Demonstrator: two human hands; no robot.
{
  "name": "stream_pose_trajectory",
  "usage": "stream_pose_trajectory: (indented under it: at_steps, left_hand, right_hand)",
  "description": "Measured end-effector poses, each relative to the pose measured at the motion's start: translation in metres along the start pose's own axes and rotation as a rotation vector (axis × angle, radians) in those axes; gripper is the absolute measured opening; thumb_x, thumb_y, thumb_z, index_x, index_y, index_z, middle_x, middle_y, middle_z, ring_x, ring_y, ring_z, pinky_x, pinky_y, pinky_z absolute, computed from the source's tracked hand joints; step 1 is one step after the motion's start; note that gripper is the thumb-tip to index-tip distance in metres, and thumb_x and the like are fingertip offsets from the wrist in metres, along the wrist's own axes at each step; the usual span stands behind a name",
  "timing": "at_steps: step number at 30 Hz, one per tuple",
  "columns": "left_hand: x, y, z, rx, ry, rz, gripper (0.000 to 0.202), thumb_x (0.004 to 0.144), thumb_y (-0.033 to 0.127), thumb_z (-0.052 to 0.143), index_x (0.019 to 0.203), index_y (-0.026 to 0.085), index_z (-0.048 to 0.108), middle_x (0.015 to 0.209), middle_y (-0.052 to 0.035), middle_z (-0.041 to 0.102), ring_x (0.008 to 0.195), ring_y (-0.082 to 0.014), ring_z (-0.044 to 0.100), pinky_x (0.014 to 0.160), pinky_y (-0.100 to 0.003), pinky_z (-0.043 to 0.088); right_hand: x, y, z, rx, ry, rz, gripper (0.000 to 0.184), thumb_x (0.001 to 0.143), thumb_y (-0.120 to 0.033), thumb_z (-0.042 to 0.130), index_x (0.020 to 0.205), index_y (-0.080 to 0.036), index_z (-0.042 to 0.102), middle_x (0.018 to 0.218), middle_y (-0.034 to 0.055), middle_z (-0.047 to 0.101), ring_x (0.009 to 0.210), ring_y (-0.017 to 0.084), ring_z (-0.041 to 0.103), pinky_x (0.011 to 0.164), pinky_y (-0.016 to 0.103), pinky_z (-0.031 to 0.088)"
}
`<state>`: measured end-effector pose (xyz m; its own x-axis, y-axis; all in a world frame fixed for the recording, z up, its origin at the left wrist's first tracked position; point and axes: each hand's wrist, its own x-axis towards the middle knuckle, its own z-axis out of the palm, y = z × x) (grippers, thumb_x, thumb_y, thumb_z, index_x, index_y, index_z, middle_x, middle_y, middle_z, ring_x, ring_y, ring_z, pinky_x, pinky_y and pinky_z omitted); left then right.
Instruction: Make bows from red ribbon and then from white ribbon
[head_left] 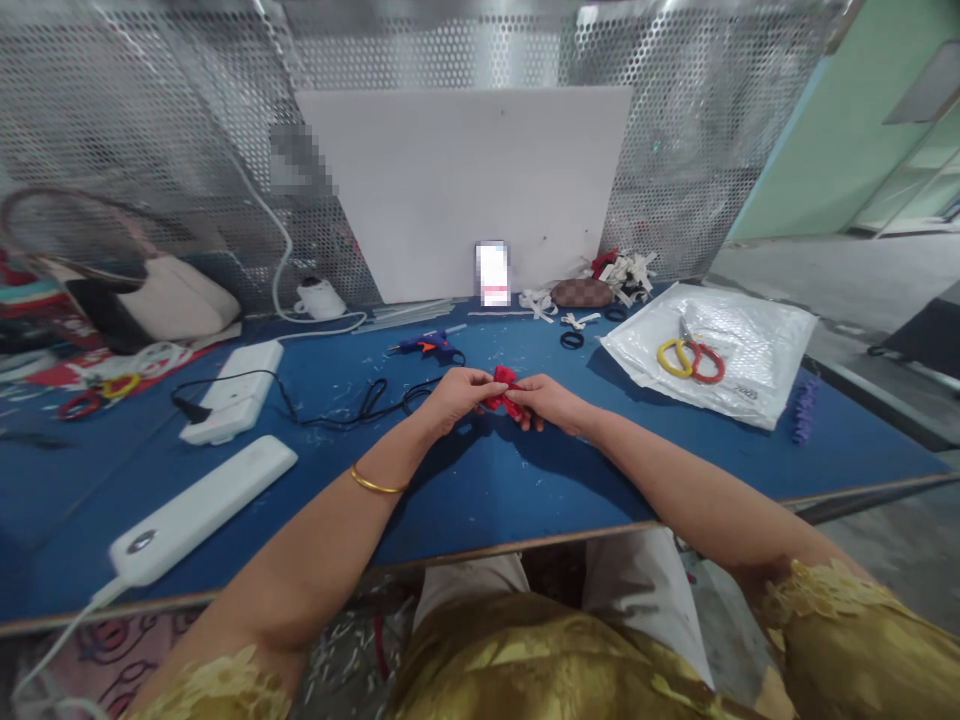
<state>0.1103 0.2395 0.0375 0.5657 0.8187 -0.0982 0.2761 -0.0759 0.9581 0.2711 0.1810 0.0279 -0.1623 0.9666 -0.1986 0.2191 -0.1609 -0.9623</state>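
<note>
Between my two hands, just above the blue table (540,490), is a small red ribbon bow (504,378). My left hand (463,392) pinches its left side between thumb and fingers. From the other side my right hand (553,400) grips it, with the fingertips curled beneath. Parts of the bow are hidden behind my fingers. Just beyond my left hand lies a blue glue gun (431,346) with an orange trigger, its black cord (367,403) running off to the left.
At left lie a white power strip (238,390) and a long white device (202,510). Scissors (690,360) rest on a silver bubble mailer (727,310) at right. A lit phone (493,274) leans on the white board (480,180), near ribbon scraps (628,276) and a black hair tie (571,340).
</note>
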Motion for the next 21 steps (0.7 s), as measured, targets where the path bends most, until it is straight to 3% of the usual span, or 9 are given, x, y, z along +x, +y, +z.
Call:
stream_pose_trajectory:
  at_steps: [4,9,11,14,16,21]
  left_hand:
    - [0.002,-0.001,-0.001,-0.002,0.015,0.038,0.028,0.063,0.039,0.072,0.061,0.013,0.061,0.051,0.0016,0.055,0.047,-0.0071,0.046,0.048,-0.019,0.035]
    - [0.005,-0.001,-0.006,0.025,-0.010,0.093,0.025,0.063,0.036,0.071,0.064,0.013,0.064,0.053,0.0000,0.058,0.050,-0.0090,0.049,0.052,-0.021,0.037]
    - [0.005,-0.001,-0.006,0.141,0.031,0.176,0.023,0.066,0.036,0.068,0.063,0.013,0.065,0.053,-0.0002,0.058,0.051,-0.0095,0.049,0.053,-0.021,0.036]
    - [0.004,0.000,-0.004,0.311,0.105,0.279,0.024,0.069,0.036,0.064,0.059,0.015,0.065,0.052,-0.0002,0.058,0.052,-0.0097,0.048,0.053,-0.021,0.034]
    - [0.003,0.000,-0.002,0.219,0.114,0.221,0.026,0.067,0.038,0.066,0.058,0.014,0.064,0.052,-0.0001,0.057,0.052,-0.0099,0.048,0.053,-0.021,0.035]
    - [0.002,0.000,0.001,-0.098,0.064,0.018,0.032,0.054,0.040,0.077,0.057,0.013,0.060,0.049,0.0016,0.054,0.047,-0.0076,0.046,0.052,-0.021,0.037]
  right_hand:
    - [-0.004,-0.002,0.001,-0.019,-0.012,0.015,0.028,0.089,-0.027,0.047,0.062,-0.017,0.045,0.045,-0.0061,0.043,0.034,0.005,0.040,0.029,0.016,0.021]
    - [-0.008,-0.004,0.002,0.111,-0.135,0.013,0.029,0.089,-0.033,0.045,0.064,-0.018,0.040,0.050,-0.0071,0.033,0.036,0.004,0.028,0.034,0.019,0.012]
    - [-0.005,-0.003,0.003,0.066,-0.083,0.011,0.029,0.088,-0.032,0.045,0.063,-0.019,0.040,0.050,-0.0065,0.032,0.037,0.006,0.027,0.037,0.020,0.014]
    - [0.000,0.000,0.005,-0.154,0.107,-0.106,0.031,0.084,-0.026,0.052,0.056,-0.018,0.042,0.050,-0.0044,0.035,0.043,0.007,0.031,0.043,0.021,0.021]
    - [0.000,0.000,0.008,-0.191,0.143,-0.156,0.033,0.084,-0.026,0.054,0.054,-0.018,0.041,0.050,-0.0041,0.035,0.045,0.007,0.030,0.045,0.021,0.022]
    - [-0.006,-0.002,0.011,0.176,-0.064,-0.003,0.030,0.086,-0.037,0.047,0.064,-0.019,0.038,0.049,-0.0080,0.028,0.036,0.005,0.023,0.035,0.018,0.012]
